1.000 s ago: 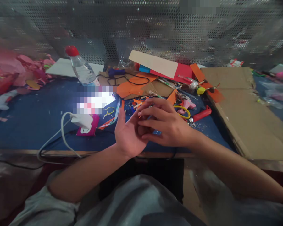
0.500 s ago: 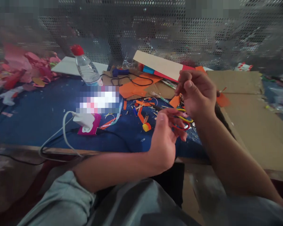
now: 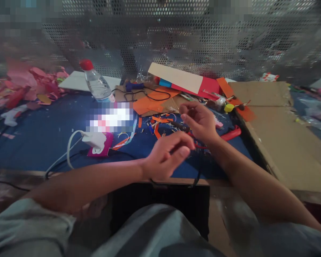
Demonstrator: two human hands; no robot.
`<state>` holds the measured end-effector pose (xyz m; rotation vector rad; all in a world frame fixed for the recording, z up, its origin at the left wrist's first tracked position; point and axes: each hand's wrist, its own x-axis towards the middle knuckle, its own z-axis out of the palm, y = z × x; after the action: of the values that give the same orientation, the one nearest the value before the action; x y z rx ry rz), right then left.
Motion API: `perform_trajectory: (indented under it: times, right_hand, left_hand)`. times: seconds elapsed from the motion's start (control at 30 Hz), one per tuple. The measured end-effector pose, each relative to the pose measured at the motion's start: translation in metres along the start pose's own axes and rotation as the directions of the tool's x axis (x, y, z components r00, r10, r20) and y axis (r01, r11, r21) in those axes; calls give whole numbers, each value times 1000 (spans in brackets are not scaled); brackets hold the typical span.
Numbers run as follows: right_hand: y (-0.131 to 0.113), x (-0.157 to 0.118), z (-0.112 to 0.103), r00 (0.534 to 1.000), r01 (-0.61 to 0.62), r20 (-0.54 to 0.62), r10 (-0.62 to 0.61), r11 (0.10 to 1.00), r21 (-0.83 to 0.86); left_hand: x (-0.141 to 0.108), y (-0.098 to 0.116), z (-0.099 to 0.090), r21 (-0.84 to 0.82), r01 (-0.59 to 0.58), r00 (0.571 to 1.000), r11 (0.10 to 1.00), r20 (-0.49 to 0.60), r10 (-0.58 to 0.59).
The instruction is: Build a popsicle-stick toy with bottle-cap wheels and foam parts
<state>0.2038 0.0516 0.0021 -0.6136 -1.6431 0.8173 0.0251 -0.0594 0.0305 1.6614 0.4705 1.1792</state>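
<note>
My left hand (image 3: 168, 155) is over the front of the blue table (image 3: 56, 153), its fingers curled toward the thumb. My right hand (image 3: 199, 119) is a little farther back and to the right, with thumb and fingers bent close together. Whatever either hand might hold is too small or hidden to make out. Between and behind the hands lie orange scraps (image 3: 157, 130) and dark-tipped tools with red handles. A red handle (image 3: 231, 134) shows to the right of my right wrist.
A clear bottle with a red cap (image 3: 97, 84) stands left of centre, behind a white plug (image 3: 95, 139) with cables. Pink scraps (image 3: 29, 84) pile at the left. Cardboard (image 3: 291, 142) covers the right side. A perforated metal screen (image 3: 176, 39) rises behind.
My left hand has moved left and its fingers have curled. The right hand has come lower and to the left, uncovering the red handle and a yellow piece behind it.
</note>
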Motion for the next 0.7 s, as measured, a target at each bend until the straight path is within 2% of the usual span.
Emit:
perform_trajectory:
  times: [0.03,0.1,0.17,0.23,0.33,0.43,0.6,0.7]
  right_hand:
    - [-3,-2,1,999,31,28,-30,999,-34]
    - [-9,-7,4,990,114,96,-105,989,-95]
    - [-15,-10,7,967,223,161,-198,962,-158]
    - [-20,-13,11,933,330,220,-283,919,-217]
    - [-26,-17,16,887,433,294,-356,861,-266]
    - [-30,-19,19,858,485,336,-389,828,-282]
    - [-32,-22,23,851,494,349,-393,824,-277]
    - [-32,-25,27,848,503,346,-401,813,-291]
  left_hand:
    - [-4,1,-8,-63,89,991,994,-92,-95]
    - [-9,1,-22,-182,246,937,952,-206,-282]
    - [-9,1,-32,-238,324,885,916,-268,-382]
    - [-7,-2,-40,-236,379,856,895,-279,-436]
    - [-5,-4,-45,-197,432,858,880,-212,-469]
    - [-8,-3,-45,-164,434,872,886,-172,-459]
    - [-13,0,-49,-98,446,868,890,-197,-456]
    - [-15,2,-53,16,417,894,909,-189,-407]
